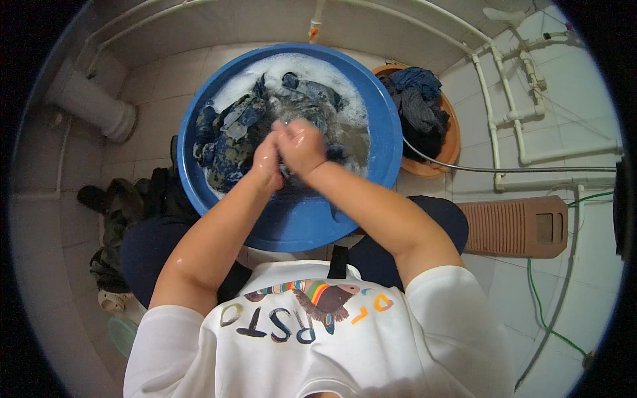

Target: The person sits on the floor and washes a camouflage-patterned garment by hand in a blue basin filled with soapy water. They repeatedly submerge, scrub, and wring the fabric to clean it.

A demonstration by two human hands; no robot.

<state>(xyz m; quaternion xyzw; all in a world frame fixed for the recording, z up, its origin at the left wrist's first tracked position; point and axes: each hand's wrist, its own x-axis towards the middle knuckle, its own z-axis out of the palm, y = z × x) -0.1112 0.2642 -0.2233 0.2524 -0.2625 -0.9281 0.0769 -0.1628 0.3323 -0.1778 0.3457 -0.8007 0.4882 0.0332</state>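
A large blue basin [390, 149] holds sudsy water and soaked camouflage clothing [232, 132]. Over the middle of it my two hands meet, wet and pressed close together. My right hand [302, 147] is curled into a fist, slightly blurred, on the camouflage cloth. Against it, my left hand [267, 161] is closed too, its fingers partly hidden. Wet cloth shows directly beneath and beside both hands, though the part inside the grip is mostly covered. White foam [292, 64] gathers along the far side of the water.
Right of the basin sits an orange-brown tub [452, 139] with dark clothes [419, 106]. A brown washboard [511, 227] lies nearby on the tiles. A metal hose [504, 169] runs into the basin. Dark clothes [129, 205] are heaped at left; white pipes [488, 99] line the wall.
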